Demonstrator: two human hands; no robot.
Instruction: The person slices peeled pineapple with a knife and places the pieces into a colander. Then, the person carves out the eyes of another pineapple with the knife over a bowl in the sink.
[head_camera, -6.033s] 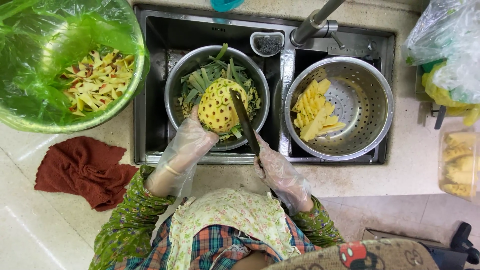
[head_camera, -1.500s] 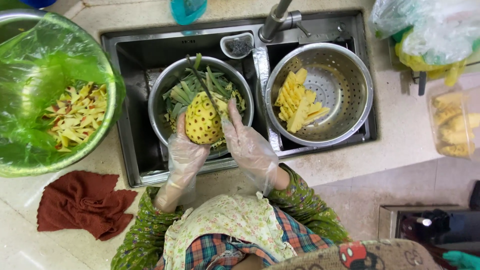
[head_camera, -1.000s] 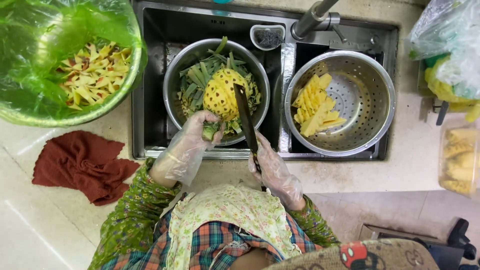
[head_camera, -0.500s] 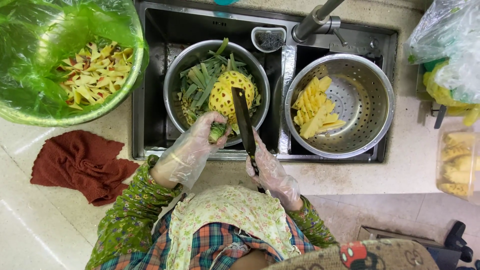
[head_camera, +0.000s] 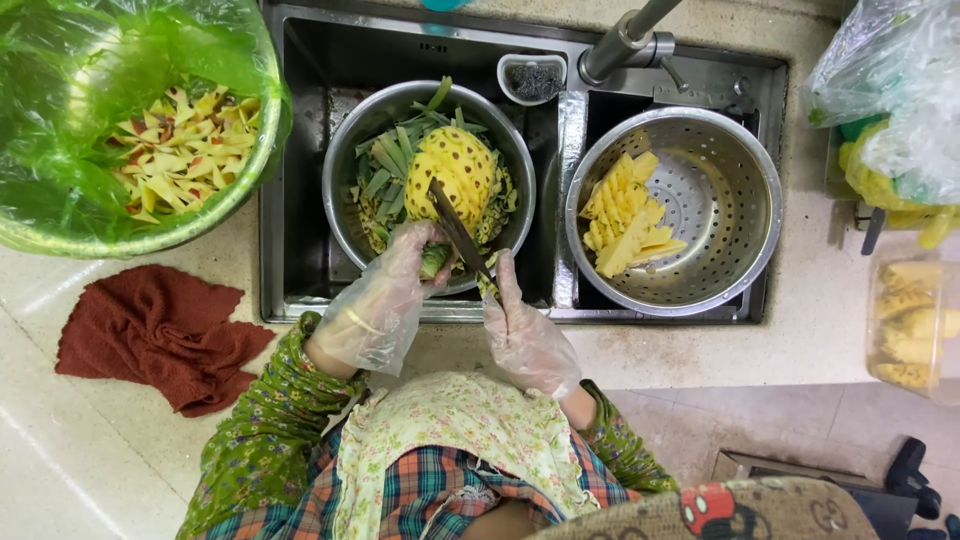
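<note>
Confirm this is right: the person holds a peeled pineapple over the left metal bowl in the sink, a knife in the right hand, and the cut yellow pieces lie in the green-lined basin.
Not quite. The head view shows the cut yellow pieces lying in the perforated metal colander on the right of the sink, not in the green-lined basin, which holds peel scraps. The rest holds: pineapple over the left metal bowl, knife in the right hand.

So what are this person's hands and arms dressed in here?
Both the left hand and the right hand wear loose, clear, crinkled plastic gloves that reach past the wrists. The sleeves are long, green with a small floral print, gathered at the cuffs. A pale floral apron bib over a plaid garment shows between the arms.
</note>
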